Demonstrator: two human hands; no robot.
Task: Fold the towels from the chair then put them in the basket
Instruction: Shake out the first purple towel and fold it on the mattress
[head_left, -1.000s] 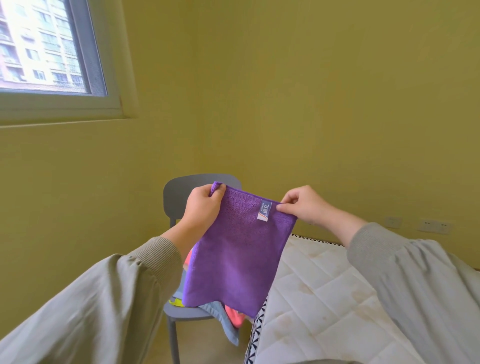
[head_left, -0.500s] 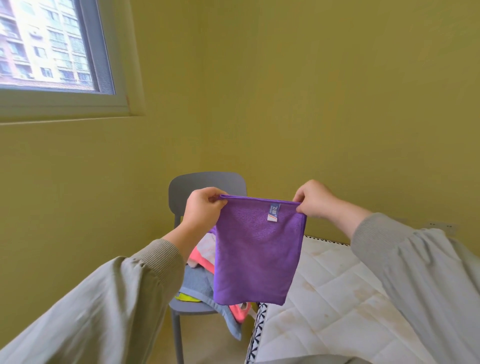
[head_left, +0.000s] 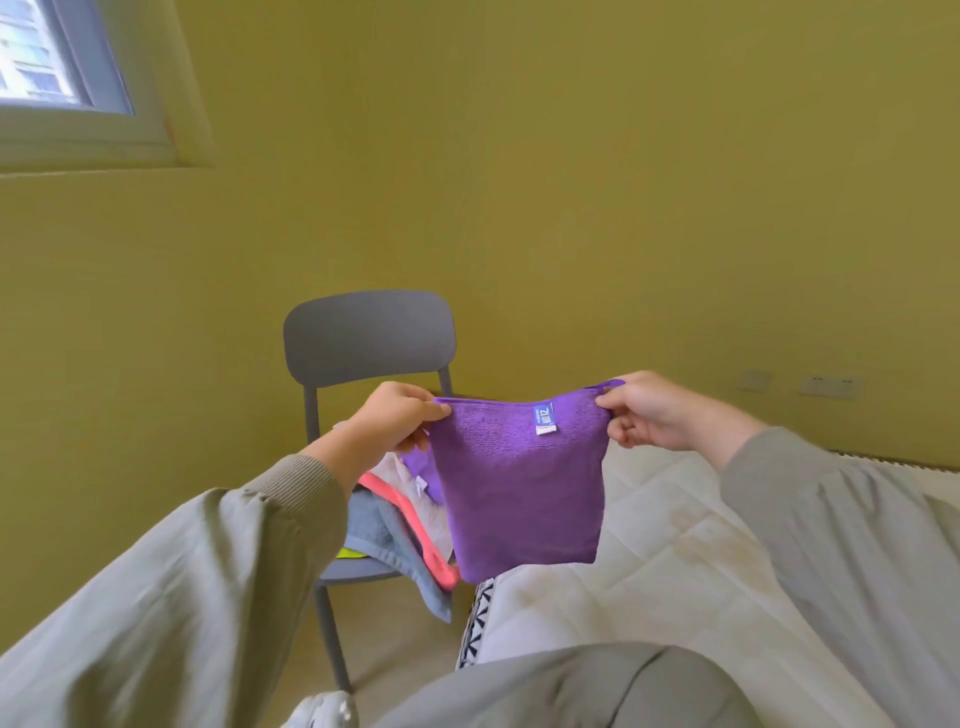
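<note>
Two hands are working on one purple towel (head_left: 519, 493). The left hand (head_left: 387, 423) is pinching the top left corner between thumb and curled fingers. The right hand (head_left: 654, 410) is pinching the top right corner the same way. So the towel is hanging flat in the air between them, over the near edge of the mattress (head_left: 675, 545) and in front of the chair (head_left: 369, 338). One little blue-and-white label (head_left: 544, 418) is dangling off the top hem, print way too small to read. Can't tell if the cloth is hanging single or doubled over.

One grey chair, and its seat is carrying a messy pile. I'm counting:
- one grey-blue towel (head_left: 379, 535), drooping over the front edge
- one coral pink one (head_left: 395, 499)
- one pale whitish one (head_left: 434, 525)
- one more purple one (head_left: 415, 461), peeking out beside the left hand
- a sliver of something yellow-green (head_left: 352, 554)

The held towel and the left arm are covering a good chunk of that pile, so the real count could be higher.

One window (head_left: 57, 57) is getting cut off by the top left corner. A couple of wall sockets (head_left: 827, 385) are sitting low on the right wall, too blurry to count properly. Two grey-green sleeves are filling the lower corners. One leg (head_left: 571, 686) is hiding the bottom of the mattress, and one white shoe (head_left: 322, 712) is poking in at the bottom edge, mostly cropped.
</note>
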